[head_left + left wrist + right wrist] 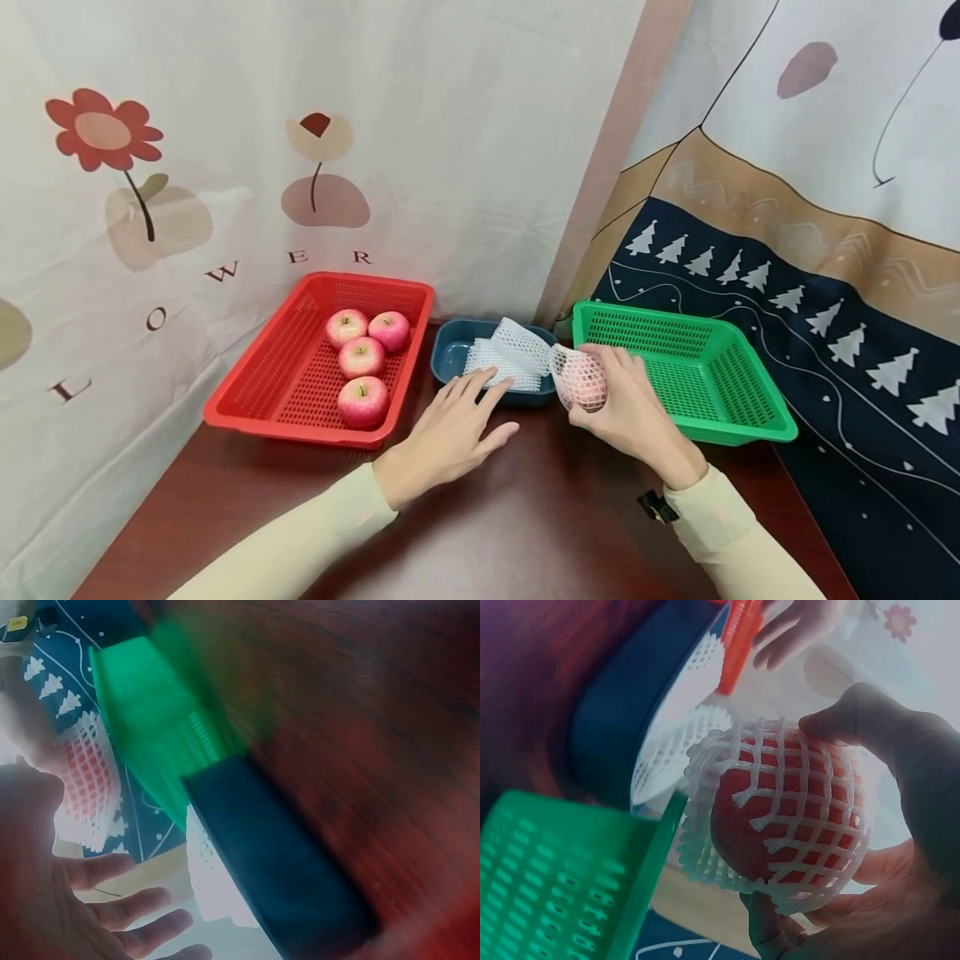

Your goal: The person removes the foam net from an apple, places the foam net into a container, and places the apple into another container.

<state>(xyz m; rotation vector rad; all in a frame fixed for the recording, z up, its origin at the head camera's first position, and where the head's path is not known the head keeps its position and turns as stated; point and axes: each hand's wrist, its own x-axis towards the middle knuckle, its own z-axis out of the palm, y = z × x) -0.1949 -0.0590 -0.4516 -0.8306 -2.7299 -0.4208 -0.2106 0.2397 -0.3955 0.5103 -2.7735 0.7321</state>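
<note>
An apple (787,810) covered by a white foam net sleeve (705,847) is gripped in my right hand (626,408), thumb on one side and fingers on the other. In the head view it hangs between the blue bin (450,354) and the green basket (697,367). My left hand (450,433) hovers in front of the blue bin, its fingers spread and holding nothing. Flat white foam nets (510,358) lie in the blue bin and poke over its rim. In the left wrist view the netted apple (86,776) appears beyond my left thumb.
At the left stands a red basket (277,383) with several bare apples (362,358) along its right side. The baskets and bin stand on a dark red-brown wooden table (525,517). Printed curtains (465,150) hang behind and to the right.
</note>
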